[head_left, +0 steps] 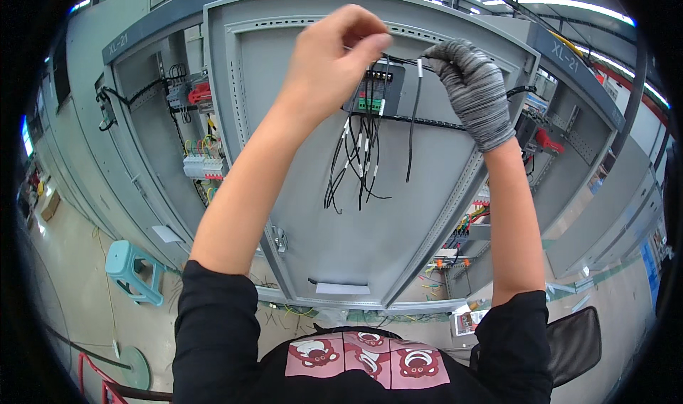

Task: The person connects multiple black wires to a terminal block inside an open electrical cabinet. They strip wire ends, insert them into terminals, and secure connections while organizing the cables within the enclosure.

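Observation:
My left hand [331,62], bare, is raised in front of the upper part of a grey cabinet door [320,240]. Its thumb and fingers are pinched together; what lies between them is hidden. Level with it on the right, my right hand [473,94] wears a grey knit glove, and its fingers are closed on a black wire [413,119] that hangs down with a white sleeve near the top. Between and below my hands, a bundle of thin black wires [364,155] with white marker sleeves dangles from a dark device with a green terminal block [370,104].
Open cabinets with wiring flank the door; red handles [200,93] show inside. A black-wrapped cable [427,122] crosses the door. A teal stool [135,270] stands at left, a dark mesh chair [575,347] at lower right. White paper [343,289] lies at the door's bottom.

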`<state>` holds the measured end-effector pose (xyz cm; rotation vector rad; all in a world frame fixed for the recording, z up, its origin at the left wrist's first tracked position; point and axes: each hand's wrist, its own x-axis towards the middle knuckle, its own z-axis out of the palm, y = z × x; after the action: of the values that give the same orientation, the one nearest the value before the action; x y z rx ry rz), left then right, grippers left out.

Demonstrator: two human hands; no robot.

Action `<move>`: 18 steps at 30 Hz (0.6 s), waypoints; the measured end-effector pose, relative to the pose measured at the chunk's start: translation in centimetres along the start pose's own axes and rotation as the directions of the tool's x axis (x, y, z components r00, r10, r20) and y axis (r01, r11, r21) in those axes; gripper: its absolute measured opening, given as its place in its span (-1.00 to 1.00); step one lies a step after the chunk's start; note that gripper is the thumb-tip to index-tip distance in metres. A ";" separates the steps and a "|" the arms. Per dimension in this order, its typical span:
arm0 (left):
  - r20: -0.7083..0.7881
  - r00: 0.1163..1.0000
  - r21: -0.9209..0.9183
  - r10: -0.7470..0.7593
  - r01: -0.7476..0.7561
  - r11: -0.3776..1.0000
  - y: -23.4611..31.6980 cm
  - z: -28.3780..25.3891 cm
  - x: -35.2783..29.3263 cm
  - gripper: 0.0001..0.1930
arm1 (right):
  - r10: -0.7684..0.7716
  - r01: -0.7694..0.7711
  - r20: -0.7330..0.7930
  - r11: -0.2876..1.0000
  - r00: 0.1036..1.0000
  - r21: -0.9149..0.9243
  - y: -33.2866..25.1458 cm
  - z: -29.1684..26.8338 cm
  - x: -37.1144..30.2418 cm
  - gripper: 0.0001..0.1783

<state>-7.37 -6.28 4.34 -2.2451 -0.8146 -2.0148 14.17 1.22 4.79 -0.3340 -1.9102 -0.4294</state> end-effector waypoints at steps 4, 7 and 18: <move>-0.247 0.956 -0.177 -0.156 0.114 0.978 -0.9 -0.4 -6.1 -0.86 | 0.031 -0.030 0.056 0.999 0.998 -0.018 0.6 -0.8 -0.5 -0.89; -0.176 0.883 -0.360 -0.436 0.354 0.863 -4.2 1.4 -11.3 -0.83 | -0.019 0.024 0.119 0.999 0.993 -0.038 -0.2 -0.2 -0.4 -0.89; 0.292 0.684 -0.632 -0.668 0.662 0.402 -7.8 3.3 -12.7 -0.81 | -0.119 0.127 0.075 0.986 0.990 -0.109 -0.1 2.2 1.4 -0.86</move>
<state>-7.72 -2.97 -10.57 -2.4676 -1.2929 -3.1839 11.81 2.14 5.29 -0.3097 -1.9842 -0.6174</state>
